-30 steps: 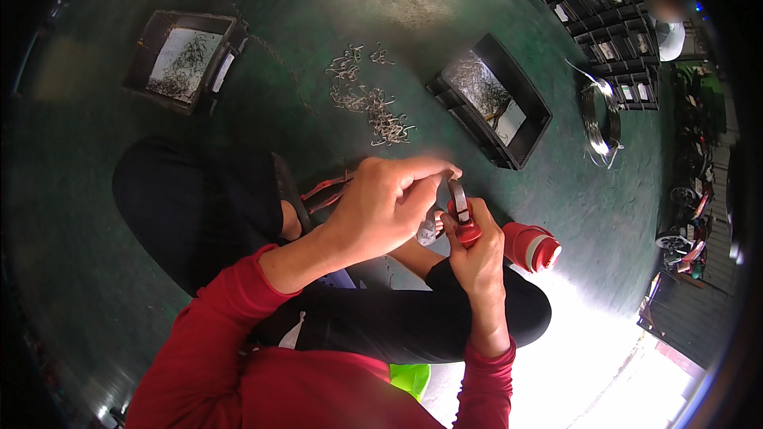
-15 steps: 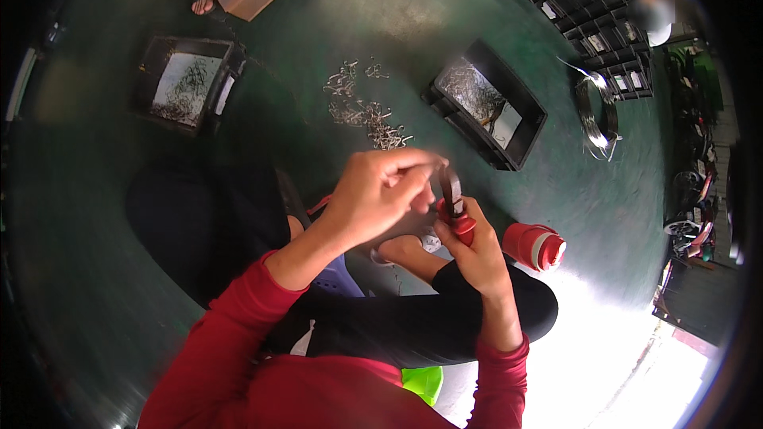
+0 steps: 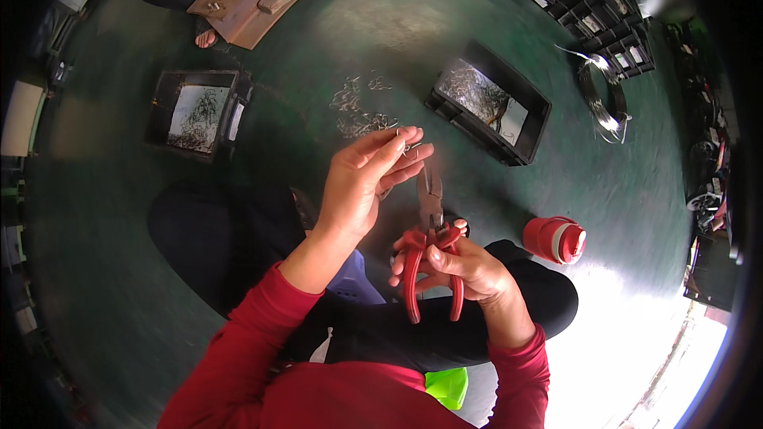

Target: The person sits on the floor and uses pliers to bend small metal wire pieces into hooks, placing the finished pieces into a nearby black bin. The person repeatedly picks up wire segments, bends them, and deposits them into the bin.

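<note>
My left hand (image 3: 352, 187) pinches a small bent wire hook (image 3: 409, 152) between thumb and fingertips. Just below and right of it, my right hand (image 3: 479, 270) holds red-handled pliers (image 3: 431, 210), jaws pointing up and away from me. The two handles stand spread apart, and the jaw tips sit close to the left fingers without visibly touching the hook. On the floor beyond my left hand lies a loose pile of similar bent wire pieces (image 3: 362, 122).
Black crates with wire pieces stand at left (image 3: 159, 111) and right (image 3: 540, 121). A wire coil (image 3: 592, 95), stacked black crates (image 3: 584, 0) and a red cup (image 3: 548, 240) are to the right. A person's foot (image 3: 206, 37) shows beside a brown board (image 3: 238, 0).
The pliers have turned from edge-on to flat, and their handles now show spread. My left hand has come away from the jaws, the wire hook in its fingers. The view has shifted slightly.
</note>
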Demonstrator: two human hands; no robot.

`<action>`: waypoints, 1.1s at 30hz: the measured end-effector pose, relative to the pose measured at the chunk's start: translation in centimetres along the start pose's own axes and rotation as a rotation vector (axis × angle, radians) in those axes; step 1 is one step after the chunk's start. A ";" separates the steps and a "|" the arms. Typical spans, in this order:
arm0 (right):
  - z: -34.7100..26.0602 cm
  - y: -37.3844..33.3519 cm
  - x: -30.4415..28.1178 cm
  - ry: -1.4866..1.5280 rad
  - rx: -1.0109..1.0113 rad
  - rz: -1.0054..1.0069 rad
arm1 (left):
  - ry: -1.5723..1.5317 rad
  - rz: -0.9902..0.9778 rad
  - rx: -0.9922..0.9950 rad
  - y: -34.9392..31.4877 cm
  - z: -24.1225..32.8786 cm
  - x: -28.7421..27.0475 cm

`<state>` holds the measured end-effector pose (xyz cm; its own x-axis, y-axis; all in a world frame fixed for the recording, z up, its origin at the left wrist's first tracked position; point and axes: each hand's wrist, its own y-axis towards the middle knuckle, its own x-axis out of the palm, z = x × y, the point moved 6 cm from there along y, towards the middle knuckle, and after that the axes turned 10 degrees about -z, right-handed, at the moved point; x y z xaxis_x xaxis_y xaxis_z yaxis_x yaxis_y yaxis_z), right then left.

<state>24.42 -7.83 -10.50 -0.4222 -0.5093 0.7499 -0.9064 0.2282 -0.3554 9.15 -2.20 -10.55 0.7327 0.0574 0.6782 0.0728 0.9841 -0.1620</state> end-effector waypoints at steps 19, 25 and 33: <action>-4.4 -2.8 -1.1 -1.124 -0.023 0.707 | 0.334 -0.219 -0.124 0.8 1.2 -0.8; -4.7 -3.0 -1.2 -1.071 -0.005 0.709 | 0.432 -0.296 -0.233 0.2 0.2 -0.2; -4.3 -2.5 -1.3 -0.881 0.047 0.611 | 0.575 -0.222 -0.168 -0.4 0.3 1.0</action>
<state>27.17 -4.16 -8.24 -0.6312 -0.7431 -0.2222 -0.5351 0.6246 -0.5688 9.65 -2.48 -9.63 0.9306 -0.2907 0.2227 0.3360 0.9195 -0.2039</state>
